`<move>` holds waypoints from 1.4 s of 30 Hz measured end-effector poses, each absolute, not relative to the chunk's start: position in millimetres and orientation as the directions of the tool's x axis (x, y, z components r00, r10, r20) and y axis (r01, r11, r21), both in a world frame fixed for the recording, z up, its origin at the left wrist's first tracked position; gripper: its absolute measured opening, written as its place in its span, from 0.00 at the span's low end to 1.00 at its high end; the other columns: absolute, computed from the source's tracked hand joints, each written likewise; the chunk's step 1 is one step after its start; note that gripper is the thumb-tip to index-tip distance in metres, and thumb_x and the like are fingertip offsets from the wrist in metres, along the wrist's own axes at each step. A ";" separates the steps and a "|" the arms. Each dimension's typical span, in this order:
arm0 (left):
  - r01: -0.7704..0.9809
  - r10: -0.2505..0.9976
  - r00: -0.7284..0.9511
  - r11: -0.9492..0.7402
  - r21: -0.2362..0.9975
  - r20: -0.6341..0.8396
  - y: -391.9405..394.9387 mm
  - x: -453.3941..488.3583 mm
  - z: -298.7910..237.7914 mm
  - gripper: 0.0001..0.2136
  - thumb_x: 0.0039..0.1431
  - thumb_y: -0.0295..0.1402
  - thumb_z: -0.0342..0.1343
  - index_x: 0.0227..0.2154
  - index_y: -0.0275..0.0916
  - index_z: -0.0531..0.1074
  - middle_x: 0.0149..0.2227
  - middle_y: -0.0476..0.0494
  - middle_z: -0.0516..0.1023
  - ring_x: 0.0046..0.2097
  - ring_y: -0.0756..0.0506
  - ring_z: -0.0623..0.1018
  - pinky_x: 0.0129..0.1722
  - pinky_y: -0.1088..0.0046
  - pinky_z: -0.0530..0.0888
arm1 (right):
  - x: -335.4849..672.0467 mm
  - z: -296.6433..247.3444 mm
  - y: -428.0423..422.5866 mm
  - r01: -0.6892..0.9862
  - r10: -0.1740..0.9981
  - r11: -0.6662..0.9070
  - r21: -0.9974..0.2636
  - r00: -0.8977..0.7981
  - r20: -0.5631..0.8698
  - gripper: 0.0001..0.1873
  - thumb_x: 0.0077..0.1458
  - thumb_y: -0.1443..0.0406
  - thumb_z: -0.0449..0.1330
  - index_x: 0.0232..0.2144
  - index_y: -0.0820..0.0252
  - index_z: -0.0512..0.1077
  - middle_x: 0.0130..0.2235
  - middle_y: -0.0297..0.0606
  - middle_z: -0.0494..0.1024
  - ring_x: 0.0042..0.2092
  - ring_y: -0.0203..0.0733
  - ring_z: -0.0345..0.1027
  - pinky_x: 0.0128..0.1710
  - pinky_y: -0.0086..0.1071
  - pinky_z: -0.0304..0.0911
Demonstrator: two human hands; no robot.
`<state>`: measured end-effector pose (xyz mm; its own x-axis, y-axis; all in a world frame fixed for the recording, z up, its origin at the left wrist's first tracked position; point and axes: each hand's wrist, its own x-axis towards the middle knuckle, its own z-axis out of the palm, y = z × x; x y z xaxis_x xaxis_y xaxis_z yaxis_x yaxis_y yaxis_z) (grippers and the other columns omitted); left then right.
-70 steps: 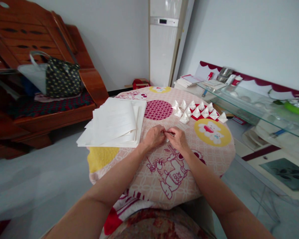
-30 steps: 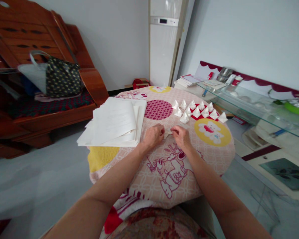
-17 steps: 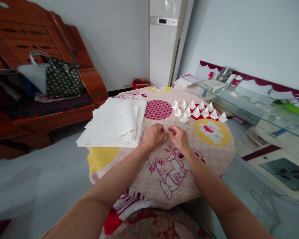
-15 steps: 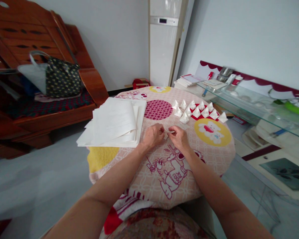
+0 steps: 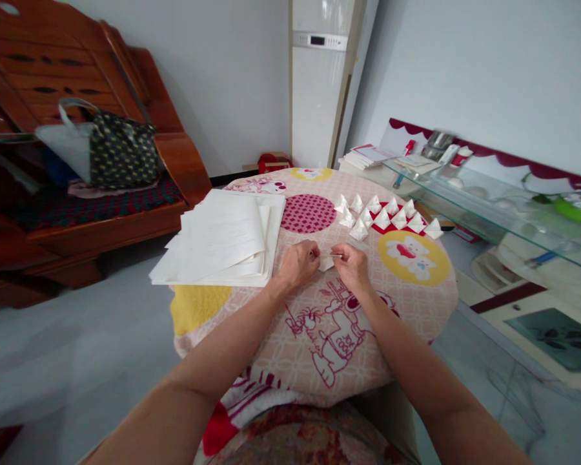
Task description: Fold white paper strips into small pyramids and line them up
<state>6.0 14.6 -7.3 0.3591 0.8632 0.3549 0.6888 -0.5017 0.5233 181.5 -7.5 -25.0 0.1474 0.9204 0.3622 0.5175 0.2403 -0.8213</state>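
Right hand shifted slightly away from left hand since last frame, more of the small white paper shows; it's between the hands, over the tablecloth. Probably light, thin, takes creases, easily torn: hold by edges, fingertips only. Right pinches its edge, thumb to finger; left curled at other side, fingertips hidden, can't tell if gripping

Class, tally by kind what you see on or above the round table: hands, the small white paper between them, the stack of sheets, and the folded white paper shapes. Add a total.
Hands: 2 (left hand, right hand)
Small white paper: 1
Stack of sheets: 1
Folded white paper shapes: 12
Total: 16
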 end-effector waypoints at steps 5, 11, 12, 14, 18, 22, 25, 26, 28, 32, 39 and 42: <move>0.694 0.848 0.384 -0.526 0.491 0.366 13.3 6.9 -6.8 0.06 0.56 0.26 0.54 0.32 0.40 0.74 0.36 0.42 0.82 0.38 0.45 0.78 0.40 0.71 0.75 | 182.2 -25.3 -7.3 0.561 0.915 0.231 -0.795 0.152 0.374 0.09 0.50 0.66 0.59 0.32 0.58 0.80 0.32 0.41 0.84 0.33 0.46 0.76 0.35 0.36 0.70; 0.715 0.842 0.420 -0.537 0.447 0.339 11.3 9.1 -3.5 0.06 0.56 0.24 0.55 0.32 0.39 0.75 0.36 0.42 0.82 0.39 0.45 0.79 0.41 0.71 0.74 | 184.0 -25.1 -9.1 0.752 0.885 0.254 -0.608 0.073 0.460 0.10 0.53 0.69 0.57 0.25 0.57 0.78 0.26 0.41 0.80 0.29 0.43 0.72 0.32 0.33 0.62; 0.714 0.840 0.428 -0.540 0.446 0.334 11.2 9.0 -3.0 0.06 0.56 0.24 0.55 0.32 0.39 0.75 0.36 0.42 0.82 0.39 0.45 0.79 0.41 0.71 0.74 | 184.6 -25.0 -9.4 0.771 0.884 0.256 -0.583 0.058 0.464 0.11 0.53 0.69 0.57 0.25 0.56 0.78 0.26 0.40 0.80 0.29 0.43 0.71 0.31 0.32 0.60; 0.700 0.832 0.444 -0.554 0.451 0.332 10.8 8.6 -2.1 0.06 0.56 0.24 0.54 0.32 0.38 0.75 0.36 0.42 0.82 0.38 0.45 0.79 0.41 0.71 0.74 | 185.9 -24.3 -9.9 0.785 0.888 0.251 -0.566 0.047 0.458 0.11 0.52 0.69 0.57 0.26 0.56 0.79 0.26 0.40 0.80 0.29 0.43 0.71 0.31 0.33 0.59; 0.622 0.793 0.495 -0.609 0.492 0.356 9.0 7.6 -0.6 0.07 0.55 0.23 0.54 0.32 0.38 0.75 0.35 0.43 0.81 0.38 0.46 0.78 0.41 0.72 0.74 | 188.1 -21.4 -10.3 0.722 0.917 0.222 -0.655 0.075 0.392 0.14 0.48 0.71 0.56 0.30 0.57 0.82 0.30 0.40 0.84 0.32 0.46 0.75 0.34 0.34 0.64; 0.558 0.768 0.530 -0.635 0.535 0.358 7.3 7.7 -0.9 0.08 0.53 0.22 0.53 0.32 0.38 0.76 0.35 0.44 0.81 0.38 0.47 0.79 0.42 0.72 0.74 | 189.7 -18.8 -10.7 0.632 0.944 0.185 -0.753 0.099 0.315 0.15 0.44 0.71 0.56 0.28 0.57 0.83 0.29 0.38 0.84 0.32 0.46 0.75 0.34 0.35 0.66; 0.557 0.774 0.537 -0.625 0.547 0.336 7.5 6.8 -1.6 0.09 0.54 0.22 0.53 0.33 0.38 0.77 0.36 0.44 0.82 0.38 0.47 0.79 0.43 0.72 0.75 | 191.8 -14.7 -12.4 0.579 0.961 0.167 -0.798 0.084 0.262 0.14 0.44 0.70 0.56 0.29 0.59 0.83 0.27 0.37 0.82 0.29 0.44 0.73 0.31 0.33 0.65; 0.556 0.776 0.535 -0.620 0.554 0.333 7.9 5.9 -1.5 0.09 0.54 0.23 0.54 0.33 0.38 0.77 0.37 0.44 0.82 0.39 0.46 0.79 0.44 0.71 0.75 | 192.9 -12.4 -13.4 0.560 0.967 0.165 -0.812 0.069 0.244 0.14 0.46 0.69 0.57 0.31 0.59 0.83 0.25 0.37 0.81 0.28 0.42 0.72 0.30 0.32 0.64; 0.538 0.784 0.521 -0.608 0.584 0.336 9.4 3.3 -0.7 0.08 0.58 0.27 0.56 0.37 0.38 0.78 0.39 0.43 0.83 0.41 0.45 0.80 0.45 0.70 0.76 | 196.0 -6.8 -16.0 0.518 0.975 0.170 -0.838 0.037 0.220 0.14 0.51 0.65 0.58 0.34 0.61 0.83 0.20 0.34 0.76 0.24 0.40 0.68 0.26 0.31 0.62; 0.475 0.808 0.483 -0.565 0.675 0.338 15.7 -3.5 0.4 0.14 0.67 0.40 0.53 0.47 0.40 0.78 0.44 0.41 0.84 0.41 0.44 0.82 0.44 0.69 0.77 | 204.6 2.2 -19.8 0.427 0.973 0.203 -0.881 0.015 0.232 0.20 0.58 0.57 0.55 0.42 0.64 0.81 0.17 0.30 0.69 0.20 0.36 0.62 0.22 0.28 0.58; 0.463 0.869 0.391 -0.470 0.751 0.303 25.4 -8.9 -7.1 0.20 0.72 0.44 0.44 0.46 0.38 0.78 0.39 0.40 0.83 0.40 0.43 0.82 0.36 0.72 0.76 | 216.3 -5.4 -16.5 0.475 0.934 0.347 -0.809 -0.092 0.346 0.20 0.56 0.67 0.53 0.44 0.62 0.82 0.22 0.31 0.74 0.21 0.34 0.63 0.23 0.27 0.59; 0.439 0.901 0.326 -0.413 0.798 0.286 26.9 -10.9 -8.4 0.24 0.72 0.47 0.41 0.44 0.35 0.78 0.38 0.38 0.83 0.37 0.44 0.81 0.32 0.74 0.75 | 216.6 -11.2 -13.9 0.564 0.895 0.427 -0.706 -0.153 0.420 0.21 0.55 0.71 0.53 0.44 0.61 0.83 0.29 0.37 0.82 0.27 0.38 0.71 0.29 0.29 0.65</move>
<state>-10.9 26.9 -8.4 0.3263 0.9009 0.2864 0.4386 -0.4126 0.7984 216.6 -13.9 -11.2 -0.1526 0.8948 0.4196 0.5645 0.4274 -0.7062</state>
